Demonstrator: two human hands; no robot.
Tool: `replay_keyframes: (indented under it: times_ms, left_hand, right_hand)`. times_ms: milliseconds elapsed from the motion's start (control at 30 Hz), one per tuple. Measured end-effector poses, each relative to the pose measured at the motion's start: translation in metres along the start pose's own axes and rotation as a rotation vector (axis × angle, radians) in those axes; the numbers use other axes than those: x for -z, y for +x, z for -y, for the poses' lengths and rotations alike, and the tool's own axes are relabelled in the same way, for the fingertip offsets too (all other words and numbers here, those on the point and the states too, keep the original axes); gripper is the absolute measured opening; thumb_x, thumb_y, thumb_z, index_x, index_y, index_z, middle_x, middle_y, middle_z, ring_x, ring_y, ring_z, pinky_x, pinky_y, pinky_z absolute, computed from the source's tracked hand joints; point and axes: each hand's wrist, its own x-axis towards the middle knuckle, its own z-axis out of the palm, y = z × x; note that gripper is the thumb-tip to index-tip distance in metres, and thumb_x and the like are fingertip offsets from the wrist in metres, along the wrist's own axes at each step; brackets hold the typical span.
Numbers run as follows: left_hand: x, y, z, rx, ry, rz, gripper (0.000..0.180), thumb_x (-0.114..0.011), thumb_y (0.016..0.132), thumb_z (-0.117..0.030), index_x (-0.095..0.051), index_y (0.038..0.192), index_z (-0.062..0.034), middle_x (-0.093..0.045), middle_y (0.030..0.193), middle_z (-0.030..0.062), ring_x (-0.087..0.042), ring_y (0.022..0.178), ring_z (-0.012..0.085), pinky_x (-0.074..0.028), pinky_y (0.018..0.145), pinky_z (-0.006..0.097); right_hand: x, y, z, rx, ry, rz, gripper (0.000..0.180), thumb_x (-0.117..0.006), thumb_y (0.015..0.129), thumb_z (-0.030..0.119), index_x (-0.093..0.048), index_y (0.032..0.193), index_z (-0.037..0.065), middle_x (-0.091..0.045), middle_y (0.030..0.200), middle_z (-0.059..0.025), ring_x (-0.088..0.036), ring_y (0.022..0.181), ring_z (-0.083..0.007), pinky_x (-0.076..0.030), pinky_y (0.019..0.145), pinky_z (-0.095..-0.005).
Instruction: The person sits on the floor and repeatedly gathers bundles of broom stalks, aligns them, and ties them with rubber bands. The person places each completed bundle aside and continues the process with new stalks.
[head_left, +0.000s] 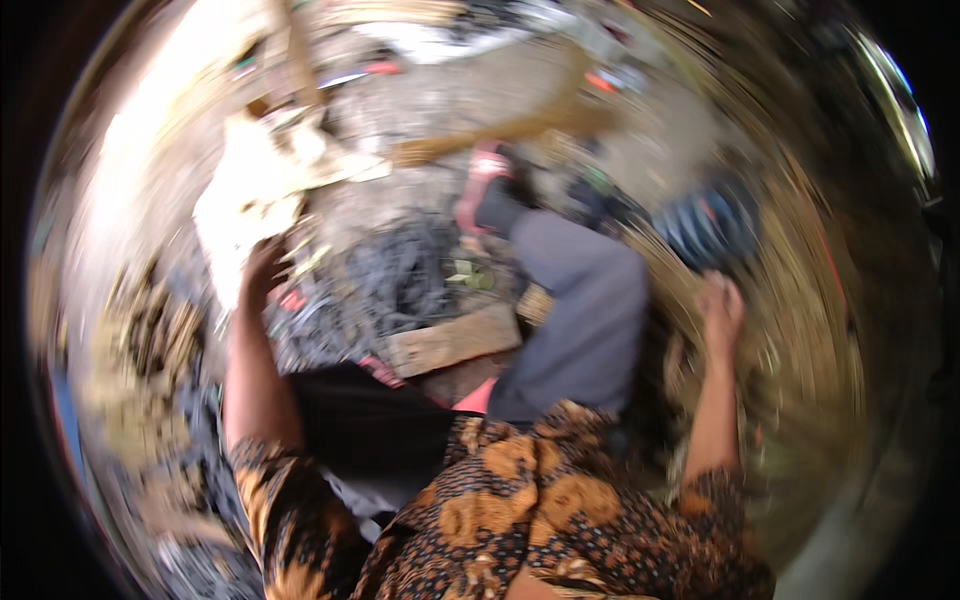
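Observation:
Motion smears much of the view. On the left, my left hand [264, 268] is at the lower edge of a cream sheet [250, 195], its fingers apart and no object visible in them; whether it touches the sheet I cannot tell. Over on the right, my right hand [722, 305] has its fingers curled together, and whatever they may hold is too blurred to name. Just beyond it sits a grey-blue ribbed coil [708, 222]. Between my legs lies a wooden board [455, 340], with a heap of dark strips [400, 270] behind it.
My bent leg in grey trousers [575, 280] rises between the heap and my right hand. A brown bundle of long fibres [500, 135] lies across the floor ahead. Long straw-coloured stalks [800, 300] fill the right side; cut pieces [150, 340] are piled at the left.

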Motion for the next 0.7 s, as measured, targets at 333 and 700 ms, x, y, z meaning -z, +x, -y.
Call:
replay_keyframes:
  times_ms: [333,700]
  left_hand:
    - [-0.017,0.071,-0.013,0.063,0.198,0.206,0.065,-0.058,0.102,-0.05,-0.047,0.154,-0.0132,-0.058,0.148,0.0115,-0.063,0.121,0.0249,-0.052,0.093,0.039]
    - [-0.079,0.081,-0.041,0.165,0.276,0.244,0.054,-0.063,0.098,-0.052,-0.061,0.139,-0.017,-0.063,0.133,0.0043,-0.066,0.112,0.0219,-0.051,0.086,0.035]
  right_hand:
    - [0.204,-0.086,0.048,-0.111,-0.15,-0.675,0.032,-0.058,0.108,0.028,-0.064,0.122,0.0,-0.066,0.101,-0.0058,-0.066,0.074,-0.0127,-0.053,0.065,-0.0287]
    - [0.387,-0.262,0.007,-0.567,-0.347,-1.341,0.04,-0.059,0.104,0.032,-0.068,0.109,-0.006,-0.067,0.086,-0.0122,-0.063,0.067,-0.0213,-0.052,0.058,-0.0391]
